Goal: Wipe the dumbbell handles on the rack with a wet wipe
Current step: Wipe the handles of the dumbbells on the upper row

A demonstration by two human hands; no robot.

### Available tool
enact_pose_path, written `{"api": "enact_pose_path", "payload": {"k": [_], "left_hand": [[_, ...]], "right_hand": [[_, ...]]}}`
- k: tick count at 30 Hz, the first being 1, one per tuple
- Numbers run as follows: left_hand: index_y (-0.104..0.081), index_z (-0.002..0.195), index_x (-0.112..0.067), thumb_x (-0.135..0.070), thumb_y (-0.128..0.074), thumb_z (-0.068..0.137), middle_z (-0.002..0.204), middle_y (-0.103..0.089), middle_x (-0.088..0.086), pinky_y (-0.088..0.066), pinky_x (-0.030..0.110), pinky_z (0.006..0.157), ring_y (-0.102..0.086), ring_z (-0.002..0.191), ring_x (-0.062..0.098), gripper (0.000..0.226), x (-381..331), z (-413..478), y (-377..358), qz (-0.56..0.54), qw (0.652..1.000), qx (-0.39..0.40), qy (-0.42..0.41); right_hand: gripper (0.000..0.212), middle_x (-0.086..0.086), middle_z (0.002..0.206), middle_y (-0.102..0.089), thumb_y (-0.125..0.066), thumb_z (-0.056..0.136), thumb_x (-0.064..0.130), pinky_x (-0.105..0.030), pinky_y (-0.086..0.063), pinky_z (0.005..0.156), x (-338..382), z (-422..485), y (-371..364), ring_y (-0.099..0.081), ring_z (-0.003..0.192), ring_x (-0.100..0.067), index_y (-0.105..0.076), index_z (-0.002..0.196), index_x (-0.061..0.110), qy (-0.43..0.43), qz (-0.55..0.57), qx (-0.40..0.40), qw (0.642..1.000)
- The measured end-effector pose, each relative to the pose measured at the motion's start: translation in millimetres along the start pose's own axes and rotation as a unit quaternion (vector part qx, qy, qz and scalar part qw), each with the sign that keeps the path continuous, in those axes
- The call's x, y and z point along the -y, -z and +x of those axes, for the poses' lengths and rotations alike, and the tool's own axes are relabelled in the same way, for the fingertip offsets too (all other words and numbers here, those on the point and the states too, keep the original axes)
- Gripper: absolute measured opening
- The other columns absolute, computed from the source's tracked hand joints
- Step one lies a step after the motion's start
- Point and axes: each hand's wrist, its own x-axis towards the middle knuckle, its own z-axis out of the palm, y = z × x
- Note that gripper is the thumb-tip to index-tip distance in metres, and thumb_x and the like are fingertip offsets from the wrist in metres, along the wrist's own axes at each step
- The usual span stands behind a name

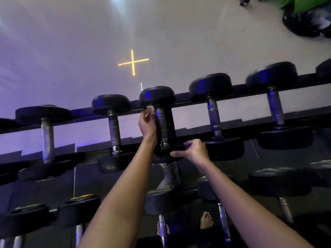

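A row of black dumbbells lies across the top tier of a dark rack (pixel 238 90). My left hand (pixel 147 122) wraps around the metal handle (pixel 162 126) of the middle dumbbell, near its far head (pixel 157 95), and holds a white wet wipe (pixel 150 111) against the bar. My right hand (pixel 193 151) grips the near head (pixel 167 153) of that same dumbbell by its edge. The underside of the handle is hidden by my left fingers.
Neighbouring dumbbells sit left (pixel 114 129) and right (pixel 214 119) of the held one, close on both sides. A lower tier (pixel 161 199) holds more dumbbells. My bare feet (pixel 206 220) show below. Black weight plates (pixel 306 22) lie on the pale floor at the far right.
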Motion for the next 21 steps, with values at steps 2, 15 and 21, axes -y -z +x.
{"api": "enact_pose_path", "payload": {"k": [2,15,21], "left_hand": [[-0.060,0.091,-0.016,-0.011,-0.055,0.093,0.089,-0.063,0.007,-0.049,0.027,0.077,-0.058,0.082,0.019,0.007,1,6,-2,-0.122,0.987,0.023,0.106],[-0.071,0.098,-0.007,-0.005,-0.062,0.085,0.110,-0.063,0.007,-0.048,0.029,0.078,-0.054,0.096,0.024,0.016,-5,6,8,0.428,0.746,0.100,-0.500],[-0.070,0.093,-0.006,-0.011,-0.073,0.074,0.105,-0.064,0.010,-0.050,0.037,0.088,-0.055,0.105,0.028,0.020,-1,22,4,0.575,0.527,0.156,-0.607]], "right_hand": [[0.078,-0.010,0.115,-0.064,-0.090,0.050,0.041,-0.033,-0.048,0.092,-1,1,0,-0.060,0.108,-0.023,-0.060,0.114,0.008,-0.002,0.006,-0.001,1.000],[0.079,-0.009,0.116,-0.063,-0.090,0.050,0.041,-0.033,-0.049,0.090,-3,1,-1,-0.059,0.108,-0.023,-0.058,0.115,0.009,-0.007,0.029,0.007,1.000],[0.079,-0.009,0.118,-0.062,-0.089,0.051,0.041,-0.035,-0.049,0.091,-2,-3,-1,-0.058,0.110,-0.024,-0.057,0.116,0.010,-0.014,0.040,0.005,0.999]]}}
